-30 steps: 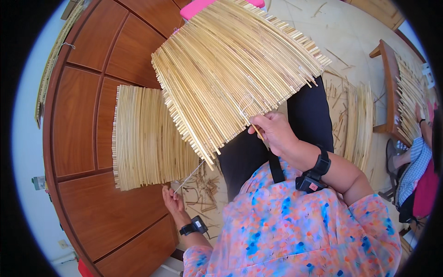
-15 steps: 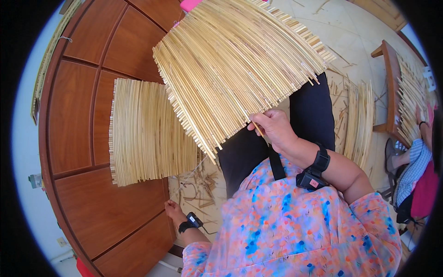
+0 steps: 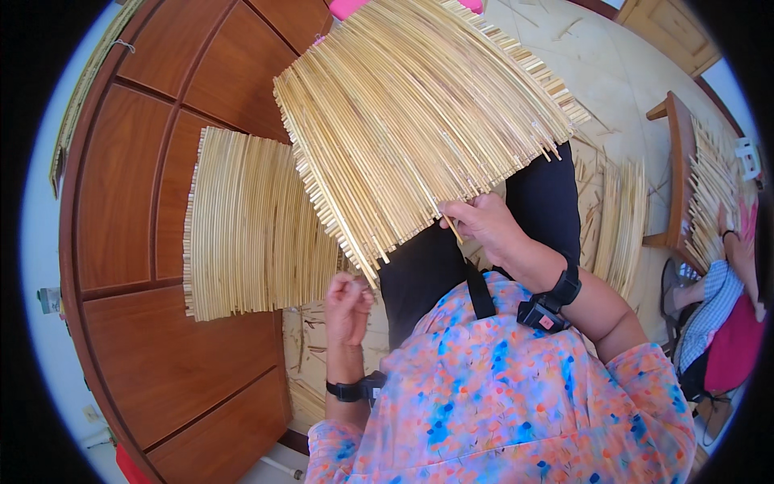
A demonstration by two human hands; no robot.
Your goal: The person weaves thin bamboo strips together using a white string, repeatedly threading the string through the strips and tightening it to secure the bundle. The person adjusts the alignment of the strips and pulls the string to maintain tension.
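Observation:
A mat of straw-coloured reed stalks (image 3: 427, 113), laid side by side, slopes away from my lap with its near edge over my dark trousers. At that edge my right hand (image 3: 493, 231) pinches one reed stalk (image 3: 453, 231) that sticks out past its neighbours. My left hand (image 3: 348, 310) is raised beside the mat's lower left corner, fingers curled together. Whatever its fingers may hold is too small and blurred to make out. Black bands with small boxes circle both wrists.
Another reed mat (image 3: 242, 226) stands against the brown wooden panels (image 3: 121, 194) at left. Loose reed bundles (image 3: 619, 218) and scraps lie on the pale floor at right. Farther right, a person's hand (image 3: 730, 234) rests near reeds on a wooden bench (image 3: 680, 161). Something pink (image 3: 343, 10) shows behind the mat.
My left hand has come up and to the right, from low beside the wooden panels to the mat's lower left corner. My right hand keeps its pinch on the reed stalk.

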